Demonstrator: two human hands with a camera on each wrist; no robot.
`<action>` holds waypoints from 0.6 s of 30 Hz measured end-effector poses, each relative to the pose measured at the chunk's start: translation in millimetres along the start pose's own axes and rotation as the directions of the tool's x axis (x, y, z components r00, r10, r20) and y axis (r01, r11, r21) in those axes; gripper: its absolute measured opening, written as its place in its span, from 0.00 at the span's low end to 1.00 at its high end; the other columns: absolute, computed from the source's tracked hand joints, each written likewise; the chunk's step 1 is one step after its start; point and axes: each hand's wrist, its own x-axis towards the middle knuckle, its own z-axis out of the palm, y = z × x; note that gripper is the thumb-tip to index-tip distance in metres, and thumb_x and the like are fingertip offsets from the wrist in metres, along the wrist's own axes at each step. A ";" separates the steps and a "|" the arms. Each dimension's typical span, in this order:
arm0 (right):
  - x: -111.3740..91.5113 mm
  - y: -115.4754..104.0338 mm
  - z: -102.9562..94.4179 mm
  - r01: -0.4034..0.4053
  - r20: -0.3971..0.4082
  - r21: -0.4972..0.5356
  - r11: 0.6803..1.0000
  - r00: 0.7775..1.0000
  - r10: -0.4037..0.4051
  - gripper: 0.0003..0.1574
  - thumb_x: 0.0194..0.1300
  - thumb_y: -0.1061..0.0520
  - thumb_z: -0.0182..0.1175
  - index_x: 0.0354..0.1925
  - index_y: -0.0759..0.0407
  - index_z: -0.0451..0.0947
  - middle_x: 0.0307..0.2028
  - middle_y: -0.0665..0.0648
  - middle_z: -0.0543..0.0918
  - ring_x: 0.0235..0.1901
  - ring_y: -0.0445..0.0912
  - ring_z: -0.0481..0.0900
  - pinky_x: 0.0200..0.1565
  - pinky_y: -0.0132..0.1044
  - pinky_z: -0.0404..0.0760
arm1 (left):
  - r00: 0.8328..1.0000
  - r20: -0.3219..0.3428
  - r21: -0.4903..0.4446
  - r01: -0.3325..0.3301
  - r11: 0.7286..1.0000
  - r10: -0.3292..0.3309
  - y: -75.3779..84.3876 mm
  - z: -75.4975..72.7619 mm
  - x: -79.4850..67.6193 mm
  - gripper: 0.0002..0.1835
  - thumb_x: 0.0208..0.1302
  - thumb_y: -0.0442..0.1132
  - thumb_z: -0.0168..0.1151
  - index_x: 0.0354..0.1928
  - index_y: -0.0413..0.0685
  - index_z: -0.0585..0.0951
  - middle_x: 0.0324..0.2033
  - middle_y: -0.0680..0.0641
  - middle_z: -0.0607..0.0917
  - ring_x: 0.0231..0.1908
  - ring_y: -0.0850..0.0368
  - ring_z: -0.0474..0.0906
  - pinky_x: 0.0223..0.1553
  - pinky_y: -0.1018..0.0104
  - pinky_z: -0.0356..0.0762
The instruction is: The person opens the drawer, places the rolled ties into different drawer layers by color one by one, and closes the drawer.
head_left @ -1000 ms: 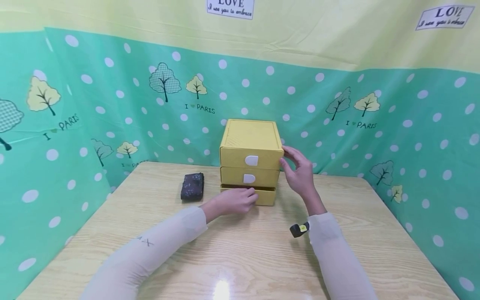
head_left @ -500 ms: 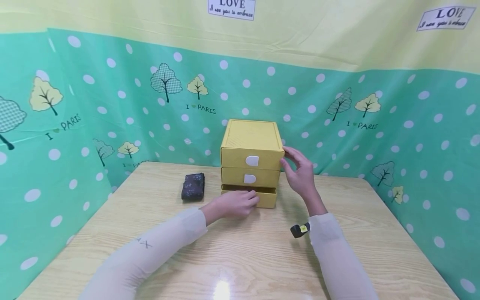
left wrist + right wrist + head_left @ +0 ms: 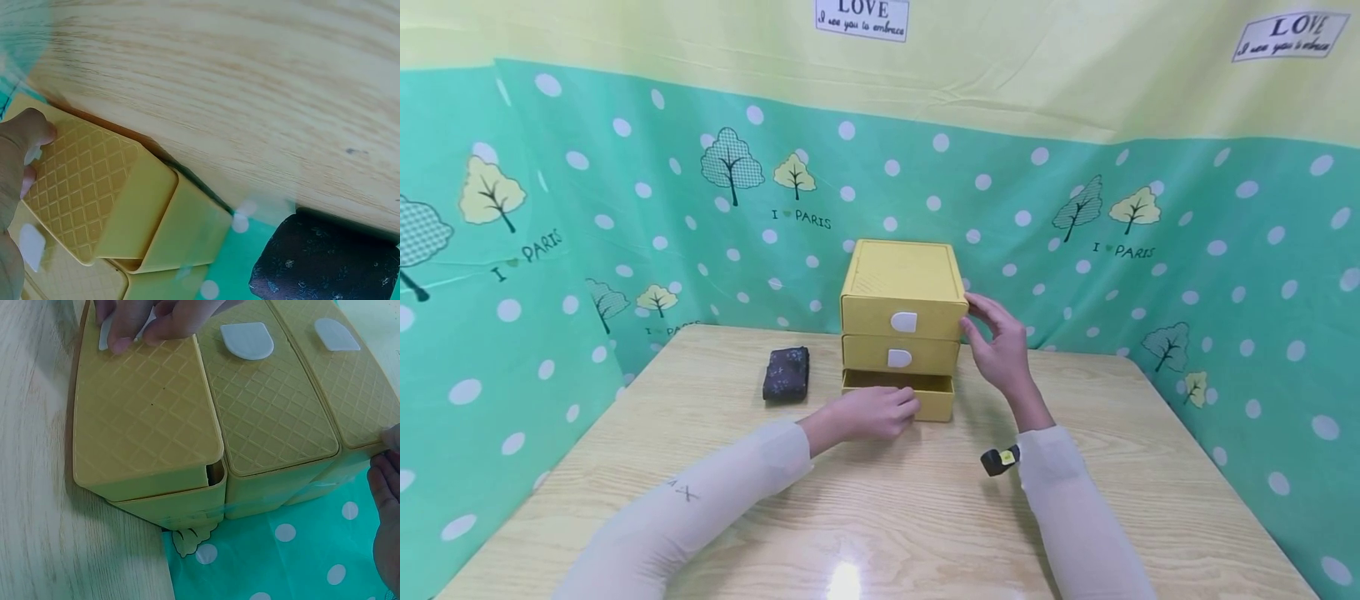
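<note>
A yellow cabinet (image 3: 904,271) with three stacked drawers stands at the back of the table. Its bottom drawer (image 3: 934,407) is pulled partway out, showing a dark interior. My left hand (image 3: 880,412) pinches that drawer's white tab handle (image 3: 105,332), which the fingers partly cover. At the cabinet's upper right front corner, my right hand (image 3: 1003,354) rests with the thumb at the front edge and the fingers fairly straight along the side. The top drawer (image 3: 880,317) and middle drawer (image 3: 865,354) are closed, their white tabs uncovered.
A dark patterned wallet-like item (image 3: 786,375) lies on the wooden table (image 3: 925,508), left of the cabinet. Behind and at both sides hangs a green and yellow dotted curtain (image 3: 910,187). A small black device (image 3: 998,460) sits at the right wrist.
The bottom drawer has slid farther out toward me, with my left hand moving along on its handle. The right hand stays at the cabinet corner.
</note>
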 end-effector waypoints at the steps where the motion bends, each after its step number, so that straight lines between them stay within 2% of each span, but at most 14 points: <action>1: 0.0 0.0 -0.2 0.000 0.000 0.002 1.000 1.000 0.000 0.24 0.64 0.79 0.60 0.59 0.81 0.74 0.57 0.76 0.79 0.57 0.64 0.80 0.63 0.59 0.80 | 1.000 0.001 0.000 -0.002 1.000 0.002 0.2 -0.5 0.1 0.12 0.72 0.33 0.57 0.38 0.55 0.88 0.37 0.53 0.77 0.38 0.57 0.72 0.30 0.77 0.78; 9: 0.4 -0.4 0.0 0.001 -0.003 -0.001 1.000 1.000 -0.001 0.24 0.64 0.80 0.61 0.59 0.81 0.74 0.56 0.76 0.79 0.56 0.65 0.80 0.64 0.51 0.81 | 1.000 -0.022 0.022 -0.014 1.000 0.015 2.0 -3.9 -0.8 0.11 0.71 0.32 0.59 0.37 0.55 0.88 0.36 0.53 0.77 0.37 0.57 0.72 0.28 0.78 0.76; 18: 0.1 -0.4 -0.1 0.003 0.001 0.004 1.000 1.000 -0.003 0.24 0.64 0.79 0.60 0.59 0.81 0.74 0.57 0.76 0.79 0.57 0.65 0.80 0.64 0.52 0.81 | 0.999 -0.035 0.030 -0.032 0.999 0.033 3.4 -12.1 -2.2 0.11 0.71 0.31 0.60 0.38 0.55 0.88 0.36 0.53 0.77 0.36 0.58 0.72 0.30 0.79 0.77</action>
